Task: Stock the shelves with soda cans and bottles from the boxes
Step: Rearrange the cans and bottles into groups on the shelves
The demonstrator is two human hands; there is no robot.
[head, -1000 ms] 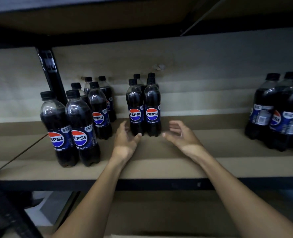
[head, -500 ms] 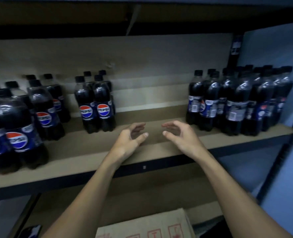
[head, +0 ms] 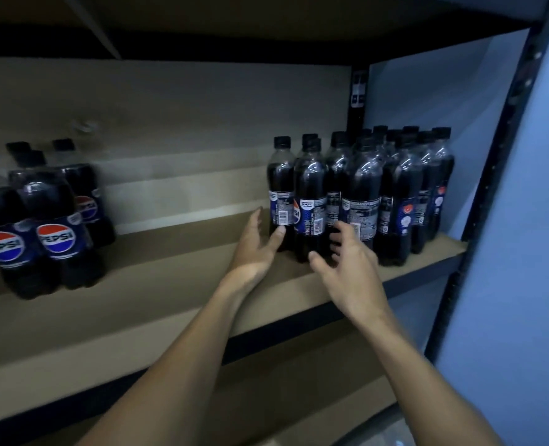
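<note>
A brown board shelf (head: 170, 284) with a black metal front rail carried two groups of cola bottles, well apart, with bare board between them. At the shelf's right end, near the black upright post (head: 358, 91) and the pale blue wall (head: 524, 252), stood a tight cluster of clear plastic bottles (head: 363, 194) filled with dark soda. All were upright with black caps, and most had their printed back labels turned outward. The leftmost bottle (head: 280, 188) of that cluster stood a little behind the front bottle (head: 310, 194), which stood nearer the shelf's front edge and showed part of a round red, white and blue logo. The left hand (head: 257, 249) reached over the shelf with its fingers straight and spread wide, holding nothing. Its thumb tip lay against, or just in front of, the lower part of the leftmost bottle; which one could not be told. The right hand (head: 347, 265) hovered just in front of the front bottle and its neighbour, fingers loosely bent and apart, thumb near the front bottle's base, gripping nothing. At the shelf's left end stood the second group of Pepsi-labelled bottles (head: 54, 226), logos facing forward, blurred.
</note>
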